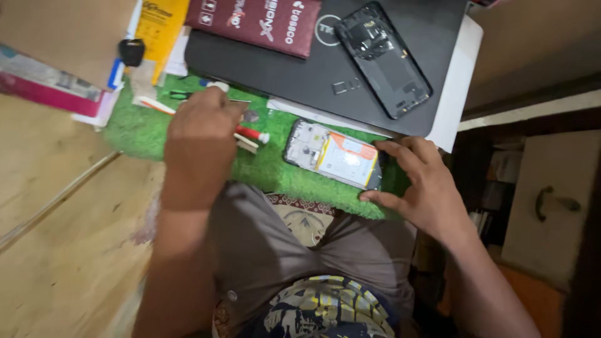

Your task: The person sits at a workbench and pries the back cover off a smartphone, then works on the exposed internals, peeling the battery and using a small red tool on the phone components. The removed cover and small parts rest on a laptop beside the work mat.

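Both forearms are left bare, no sleeves being seen. Grey-brown trousers are worn, and a dark shirt printed with yellow and white patterns is seen below.

The left hand hides the tools beneath it, perhaps gripping one; its fingers are unseen
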### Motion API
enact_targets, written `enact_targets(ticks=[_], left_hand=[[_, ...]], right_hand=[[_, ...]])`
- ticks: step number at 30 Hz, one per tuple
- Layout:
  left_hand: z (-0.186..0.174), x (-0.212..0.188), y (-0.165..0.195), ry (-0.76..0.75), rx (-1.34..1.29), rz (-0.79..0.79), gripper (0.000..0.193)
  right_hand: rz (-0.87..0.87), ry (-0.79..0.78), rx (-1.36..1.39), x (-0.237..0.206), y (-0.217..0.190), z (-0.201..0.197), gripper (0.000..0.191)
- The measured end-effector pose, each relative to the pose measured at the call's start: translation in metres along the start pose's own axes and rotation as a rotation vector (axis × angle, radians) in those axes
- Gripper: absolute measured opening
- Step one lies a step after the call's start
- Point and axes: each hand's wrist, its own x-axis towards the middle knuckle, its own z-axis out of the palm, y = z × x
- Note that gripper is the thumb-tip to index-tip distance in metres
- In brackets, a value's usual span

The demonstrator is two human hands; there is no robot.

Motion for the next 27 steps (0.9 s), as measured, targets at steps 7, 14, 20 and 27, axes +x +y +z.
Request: enact_targets(ticks=[7, 14, 20, 27], left_hand=[[0.000, 0.006, -0.004, -0.034, -0.051, -0.006, 0.006], [-0.006, 0.012, -0.001, -0.083, -0.192, -0.016, 0.013], [-0.010, 0.015, 0.022, 0.102, -0.197, 0.016, 0.010], [-0.004, 0.001, 0.094, 0.029, -1.092, -0.043, 0.012]], right_hand=[[0.011, 0.030, 0.053, 0.000, -0.002, -0.001, 0.094], [0.005, 0.030, 0.059, 0.002, -0.004, -0.003, 0.098], [-0.057, 0.048, 0.103, -0.003, -0.002, -0.014, 0.098], [-0.238, 0.385, 0.201, -0.017, 0.003, -0.013, 0.041]])
